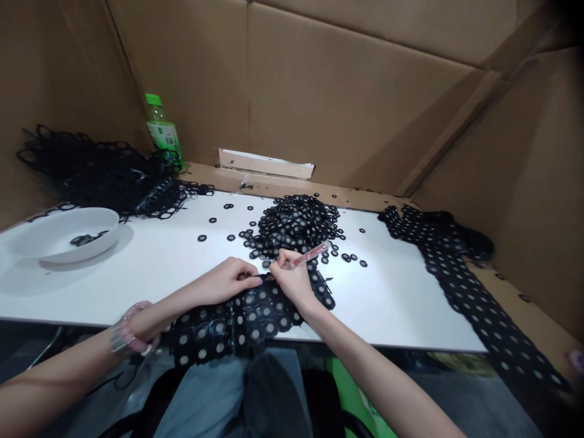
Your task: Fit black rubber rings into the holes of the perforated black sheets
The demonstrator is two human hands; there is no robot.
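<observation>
My right hand (292,281) grips a slim pink craft knife (308,255), whose tip points down toward the sheet's upper edge. My left hand (225,281) pinches a dark piece at that same edge, close to my right fingertips. The sheet is a black perforated sheet (241,322) of ring-shaped pieces with pale round holes, lying at the table's front edge under both hands. Just beyond it rises a heap of small black rings (296,222), with several loose rings scattered around it.
A white bowl (64,236) holding some black pieces stands at the left, before a tangled black punched scrap (95,176). A green-capped bottle (162,125) stands in the back corner. A long dotted black strip (456,280) runs off the right side. Cardboard walls (356,91) surround the white table (150,280).
</observation>
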